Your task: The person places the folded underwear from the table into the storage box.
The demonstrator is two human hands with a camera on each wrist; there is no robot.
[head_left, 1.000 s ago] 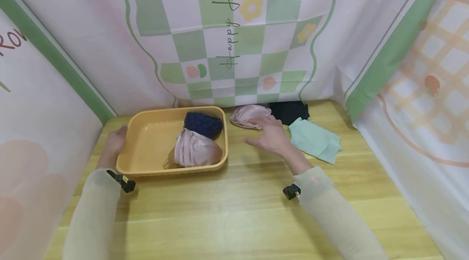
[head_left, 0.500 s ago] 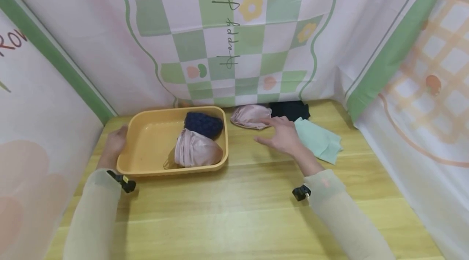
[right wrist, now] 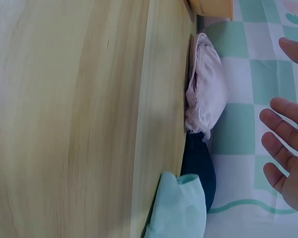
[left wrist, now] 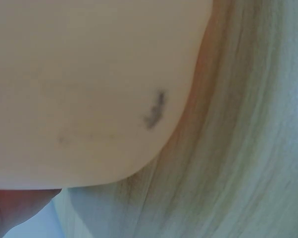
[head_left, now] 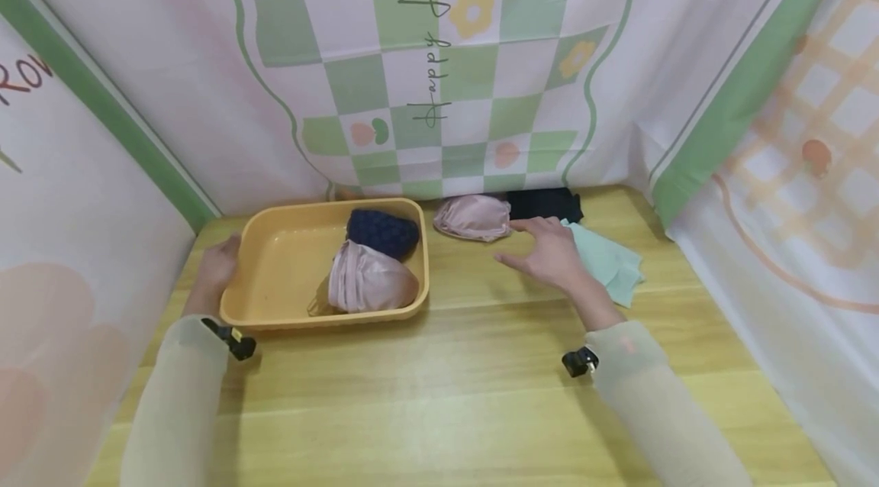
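Here's the yellow tray (head_left: 275, 266), over at left on the table, the left hand (head_left: 218, 264) right at its end, fingers mostly hidden, so the grip can't be told. Right hand (head_left: 552, 254): fingers apart, thumb wide, hovering by the pink bundle (head_left: 471, 217) and mint cloth (head_left: 607, 262). Left wrist camera catches a dark smudge (left wrist: 156, 110) on the tray; right wrist, the bundle's ragged edge (right wrist: 192, 104).
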